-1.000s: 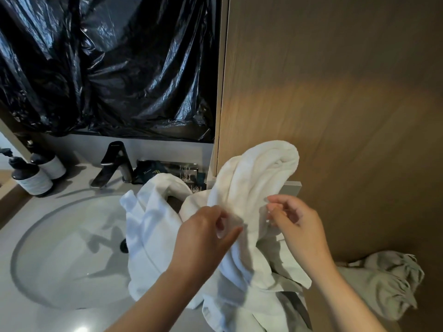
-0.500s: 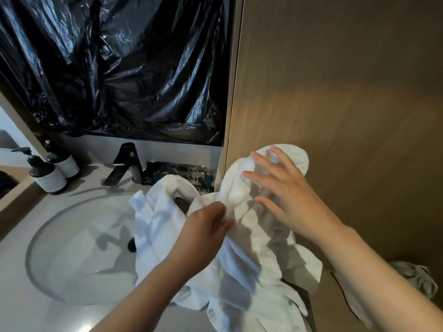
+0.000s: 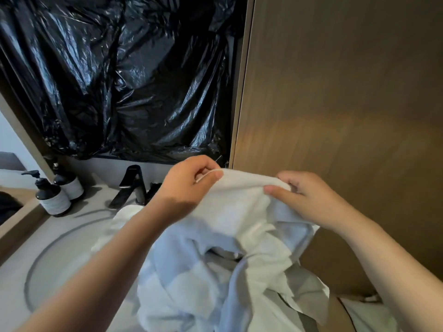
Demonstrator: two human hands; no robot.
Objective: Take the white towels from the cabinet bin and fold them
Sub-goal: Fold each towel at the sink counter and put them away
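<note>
Soft cloth against shiny plastic and matt wood.
The white towel point(image 3: 239, 212) is thick cloth, matt and fuzzy, lying in soft creases. The black plastic sheet point(image 3: 131, 80) is glossy and heavily crinkled. The cabinet panel point(image 3: 335, 92) shows brown wood grain, smooth and matt. The tap point(image 3: 129, 185) looks matt black; the pump bottles point(image 3: 51, 197) are dark and shiny. The pale bench point(image 3: 16, 279) is smooth.

The black faucet point(image 3: 130, 185) stands behind a round sink point(image 3: 62, 250). Left of the faucet stand two dark pump bottles point(image 3: 51, 197). Above it hangs crumpled black plastic point(image 3: 134, 80).
</note>
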